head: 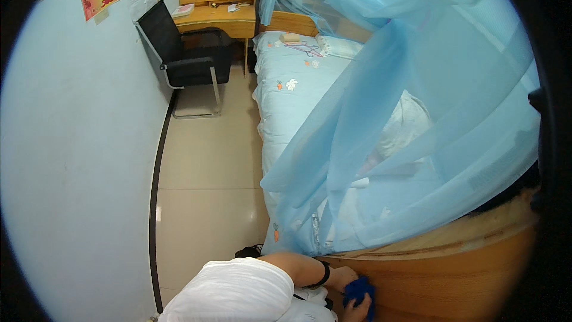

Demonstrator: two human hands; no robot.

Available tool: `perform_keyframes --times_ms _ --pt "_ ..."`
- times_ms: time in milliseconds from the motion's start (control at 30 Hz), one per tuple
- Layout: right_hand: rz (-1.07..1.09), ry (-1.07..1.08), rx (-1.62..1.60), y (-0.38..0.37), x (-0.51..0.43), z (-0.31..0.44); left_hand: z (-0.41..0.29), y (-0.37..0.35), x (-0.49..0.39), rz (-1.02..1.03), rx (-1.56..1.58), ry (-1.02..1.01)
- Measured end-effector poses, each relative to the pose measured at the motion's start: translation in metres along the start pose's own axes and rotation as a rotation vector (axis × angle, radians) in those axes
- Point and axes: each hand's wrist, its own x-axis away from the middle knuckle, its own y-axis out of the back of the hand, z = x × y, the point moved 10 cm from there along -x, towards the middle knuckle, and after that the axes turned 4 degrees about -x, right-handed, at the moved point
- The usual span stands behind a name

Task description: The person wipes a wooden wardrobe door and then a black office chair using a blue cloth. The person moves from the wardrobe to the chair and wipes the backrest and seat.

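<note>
A dark blue cloth point(360, 287) is bunched between my two hands at the bottom of the view, in front of the wooden bed end panel point(429, 284). My left hand point(343, 278), with a black band point(325, 273) at its wrist, grips the upper part of the cloth, and its fingertips are hidden. Lower down, my right hand point(356, 309) holds the cloth with its fingers over the near side. My white sleeve point(246, 288) covers the upper left arm.
Sheer blue mosquito netting point(357, 116) drapes over the bed point(290, 116), gathered near its foot. Clothes hangers point(306, 48) and a pillow point(339, 47) lie at the head. A black chair point(196, 60) stands at the wooden desk point(223, 14). Tiled floor point(205, 156) runs between wall and bed.
</note>
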Motion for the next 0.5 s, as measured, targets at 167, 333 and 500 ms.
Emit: perform_keyframes --times_ms 167,333,500 --pt "0.202 -0.192 0.071 -0.036 0.009 -0.020 0.022 -0.061 -0.010 0.241 -0.069 0.019" --pt "-0.241 -0.085 -0.071 0.051 0.018 0.000 -0.054 0.006 -0.019 0.090 0.181 -0.069" --pt "-0.790 0.209 -0.059 0.162 0.033 0.031 -0.186 0.112 -0.014 -0.282 0.380 -0.416"
